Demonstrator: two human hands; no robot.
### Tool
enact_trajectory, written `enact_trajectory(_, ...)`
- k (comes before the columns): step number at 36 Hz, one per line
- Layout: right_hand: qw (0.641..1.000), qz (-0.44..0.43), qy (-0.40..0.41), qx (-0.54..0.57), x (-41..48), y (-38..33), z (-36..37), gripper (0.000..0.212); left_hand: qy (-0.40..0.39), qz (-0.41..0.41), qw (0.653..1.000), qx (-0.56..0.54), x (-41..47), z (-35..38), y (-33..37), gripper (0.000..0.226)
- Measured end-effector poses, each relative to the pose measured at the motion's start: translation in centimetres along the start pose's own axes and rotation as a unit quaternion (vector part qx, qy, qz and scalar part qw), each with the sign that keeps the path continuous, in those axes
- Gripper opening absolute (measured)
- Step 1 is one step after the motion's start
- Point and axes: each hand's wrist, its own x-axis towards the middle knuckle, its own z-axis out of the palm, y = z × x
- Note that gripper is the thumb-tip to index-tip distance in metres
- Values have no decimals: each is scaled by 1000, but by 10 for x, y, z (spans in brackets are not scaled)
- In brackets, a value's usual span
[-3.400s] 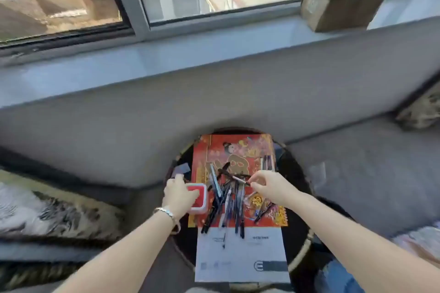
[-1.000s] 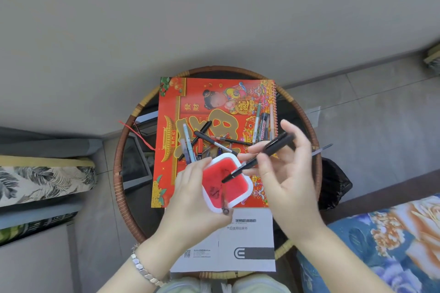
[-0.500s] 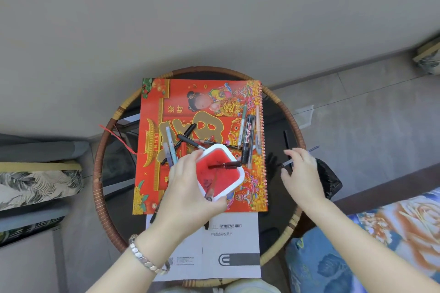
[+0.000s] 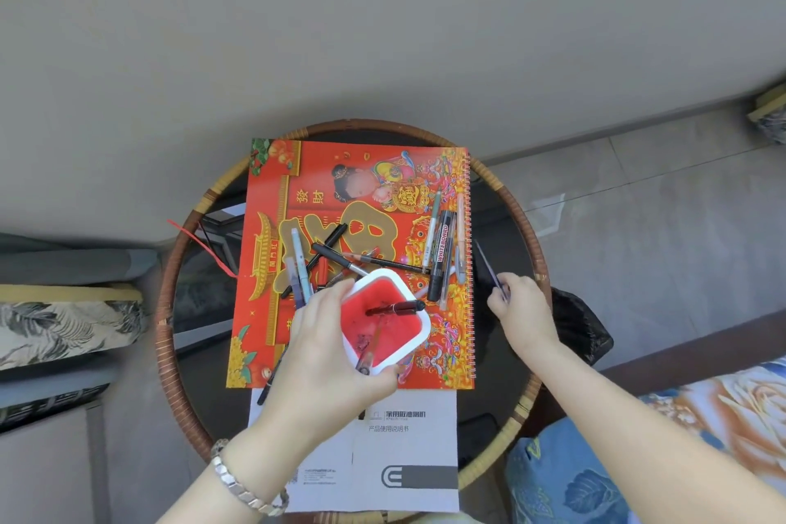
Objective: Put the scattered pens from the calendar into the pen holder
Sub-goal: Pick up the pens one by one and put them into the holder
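A red and gold calendar point(image 4: 374, 183) lies on a round glass table with a rattan rim. Several pens lie scattered on it: a crossed cluster point(image 4: 323, 260) left of centre and a black whiteboard marker point(image 4: 439, 255) with slim pens near the spiral edge. My left hand point(image 4: 327, 349) grips the red pen holder with a white rim point(image 4: 383, 321), tilted over the calendar; two pens rest inside it. My right hand point(image 4: 516, 311) is off the calendar's right edge, over the dark glass, pinching a thin dark pen point(image 4: 489, 268) that points away from me.
The rattan rim point(image 4: 170, 268) rings the table. A white instruction leaflet point(image 4: 404, 451) lies under the calendar's near edge. A black bag point(image 4: 582, 328) sits on the floor at right. A grey wall stands behind; patterned cushions lie at left and lower right.
My right hand dropped a black pen into the holder, then moved right past the calendar's edge and took hold of a thin pen on the glass. My left hand keeps the holder.
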Motion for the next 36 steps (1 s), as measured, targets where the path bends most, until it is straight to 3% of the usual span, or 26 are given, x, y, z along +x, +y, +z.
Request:
enact_trajectory(3, 993, -64, -1, 101, -22, -32, -22, 32, 12, 4, 1000, 1, -2, -9, -2, 90)
enact_trajectory(7, 969, -156, -72, 179, -63, -76, -61, 27, 29, 11, 999, 10, -5, -22, -9, 89)
enact_trajectory(13, 935, -335, -52, 104, -115, -123, -92, 9, 54, 33, 997, 40, -13, -35, -18, 89)
enact_trajectory(16, 919, -387, -8, 75, -128, -136, -86, 30, 57, 48, 996, 58, -19, -37, -20, 89)
enact_trajectory(21, 936, -335, -70, 77, -138, -154, -62, 17, 52, 82, 993, 69, -31, -42, -27, 89)
enact_trajectory(24, 942, -306, -114, 78, -143, -159, -45, 24, 44, 94, 993, 52, -38, -44, -30, 88)
enact_trajectory(28, 933, -264, -114, 216, -149, -155, -45, 32, 57, 67, 996, 13, -42, -48, -36, 86)
enact_trajectory(32, 899, -260, -40, 352, -152, -145, -53, 39, 62, 37, 997, 7, -44, -49, -46, 86)
enact_trajectory(36, 817, -317, 44, 479, -161, -140, -55, 31, 47, 22, 998, 30, -47, -48, -52, 92)
